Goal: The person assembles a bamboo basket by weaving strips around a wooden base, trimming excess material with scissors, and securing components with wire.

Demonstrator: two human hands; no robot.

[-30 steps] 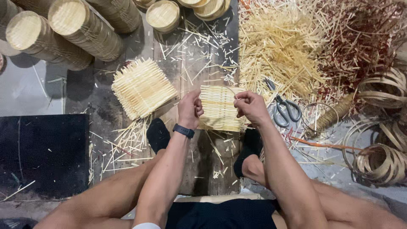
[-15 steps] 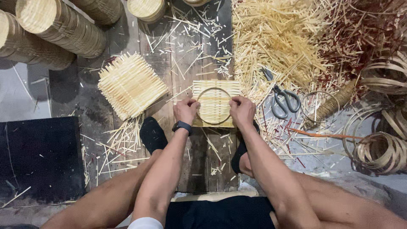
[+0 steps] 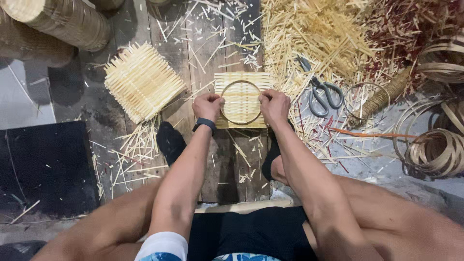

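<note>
Knees and forearms fill the near part of the view, so the landmark is the woven bamboo mat [image 3: 240, 99] lying flat on the wooden plank floor [image 3: 222, 159] just beyond my feet. My left hand [image 3: 209, 106] is at the mat's left edge and my right hand [image 3: 274, 105] at its right edge, and the fingers of both are curled shut on a thin bamboo ring [image 3: 240, 102] that sits on top of the mat, roughly centred.

Looks like the step in hand is lining the ring up on the weave. My guess is the next move needs the ring held dead still and pressed flat so it doesn't skid off centre.

Right of the mat, scissors [image 3: 323, 94] lie among loose bamboo splints [image 3: 314, 38]. Left of the mat is a second woven panel [image 3: 142, 79] with ragged ends. Farther right sit coils of bamboo strip [image 3: 437, 152], partly cut off by the frame. Beyond the mat on the far left are stacked round baskets [image 3: 63, 19], also cropped.

Can't see my fingertips, since they're tucked under my knuckles, so exactly how they pinch the ring is hard to tell.
</note>
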